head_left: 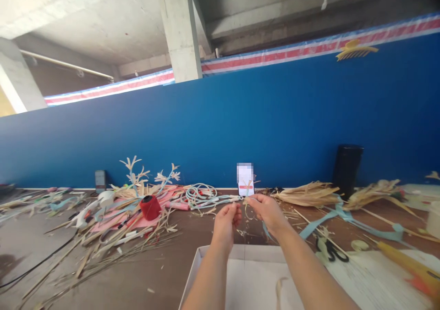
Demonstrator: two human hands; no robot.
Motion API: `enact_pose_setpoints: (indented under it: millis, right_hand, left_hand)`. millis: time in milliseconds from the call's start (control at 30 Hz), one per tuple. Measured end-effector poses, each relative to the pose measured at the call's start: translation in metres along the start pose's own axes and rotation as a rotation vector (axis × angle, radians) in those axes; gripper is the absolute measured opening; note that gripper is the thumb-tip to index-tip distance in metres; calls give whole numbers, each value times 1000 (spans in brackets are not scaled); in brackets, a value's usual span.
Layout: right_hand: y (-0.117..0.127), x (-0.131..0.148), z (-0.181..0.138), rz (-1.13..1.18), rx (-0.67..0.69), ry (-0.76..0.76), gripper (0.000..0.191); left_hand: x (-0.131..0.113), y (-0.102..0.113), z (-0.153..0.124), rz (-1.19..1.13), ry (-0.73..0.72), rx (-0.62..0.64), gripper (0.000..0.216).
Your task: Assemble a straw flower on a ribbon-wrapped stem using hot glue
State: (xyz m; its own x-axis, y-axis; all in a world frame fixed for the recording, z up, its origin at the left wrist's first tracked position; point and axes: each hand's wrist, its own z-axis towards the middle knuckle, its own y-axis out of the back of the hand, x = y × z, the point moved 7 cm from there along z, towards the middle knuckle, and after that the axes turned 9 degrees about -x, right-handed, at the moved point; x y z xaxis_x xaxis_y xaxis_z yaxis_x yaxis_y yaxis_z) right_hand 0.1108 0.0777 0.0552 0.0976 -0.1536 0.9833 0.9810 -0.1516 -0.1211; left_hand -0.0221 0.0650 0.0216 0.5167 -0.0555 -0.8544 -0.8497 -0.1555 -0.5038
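Observation:
My left hand point(226, 222) and my right hand point(267, 210) are raised side by side above the brown table point(144, 273), fingers pinched. Between them they hold a thin pale straw strip point(244, 199), which hangs a little below the fingertips. Both hands hover over the far edge of a shallow white box point(220, 264) that lies in front of me. One curled straw piece point(279, 288) rests inside the box.
A heap of straw strips, paper flowers and a red thread spool point(150, 206) lies to the left. Coiled cords point(201, 194), straw bundles point(307, 193), scissors point(329, 249), a glue gun point(409, 264) and a black cylinder point(347, 168) stand before the blue wall.

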Motion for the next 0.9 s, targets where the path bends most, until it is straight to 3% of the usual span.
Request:
enact_pose_setpoints:
  millis: [167,267,433,633,900]
  right_hand:
    - [10,-9,4,155,-5,-41,32]
    - [14,-8,6,260,-6,-73,30]
    - [13,-6,5,412,36,-107,27]
    - [7,-15,-5,295,65,-195,30]
    - [7,-18,-5,150,98,-148,31]
  left_hand:
    - [-11,-2,8,-227,-27,-55,28]
    - [-15,-13,12,-196,-43,-41,28]
    - [5,-36,14,-60,38,155,28]
    - [30,-41,9,-4,149,366,36]
    - [30,-39,9,21,135,384,30]
